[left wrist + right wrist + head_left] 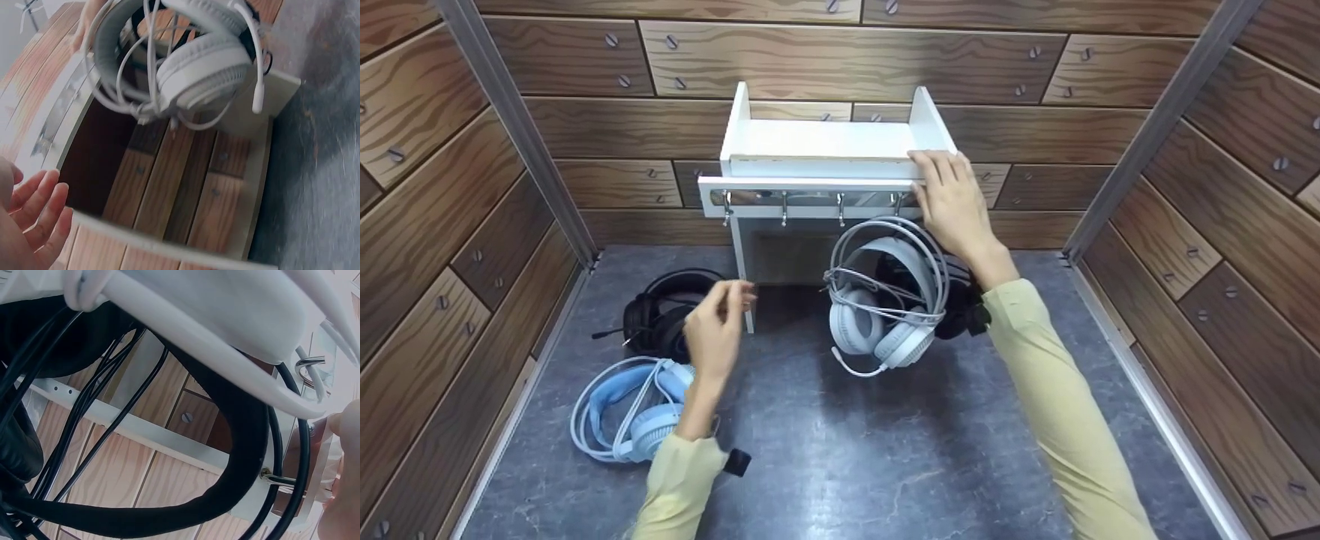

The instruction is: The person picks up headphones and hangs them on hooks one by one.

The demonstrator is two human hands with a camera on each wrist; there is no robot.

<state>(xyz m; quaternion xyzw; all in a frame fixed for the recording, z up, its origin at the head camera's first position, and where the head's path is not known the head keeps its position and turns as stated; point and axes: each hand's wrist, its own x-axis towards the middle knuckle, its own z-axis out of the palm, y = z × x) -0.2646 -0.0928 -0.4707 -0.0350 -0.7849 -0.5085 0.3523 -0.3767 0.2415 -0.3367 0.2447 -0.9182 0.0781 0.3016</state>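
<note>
My right hand [956, 206] rests on the right front corner of the white shelf [825, 139], its fingers across the top edge and its thumb by the hook rail [810, 187]. A white headset [851, 326] with its cable bundled round it hangs from the rail's right part. Behind it, partly hidden, hangs a black headset [960, 307]; its band [250, 427] shows in the right wrist view. Left of the shelf's opening, my left hand [714, 330] is in the air, holding nothing; its fingers [48, 194] are loosely bent in the left wrist view.
On the floor at left lie another black headset [641, 319] and, closer, a light blue headset [604, 405], partly behind my left forearm. Several metal hooks [784, 208] line the rail. Wood-patterned walls [840, 60] stand on three sides of the grey floor [885, 465].
</note>
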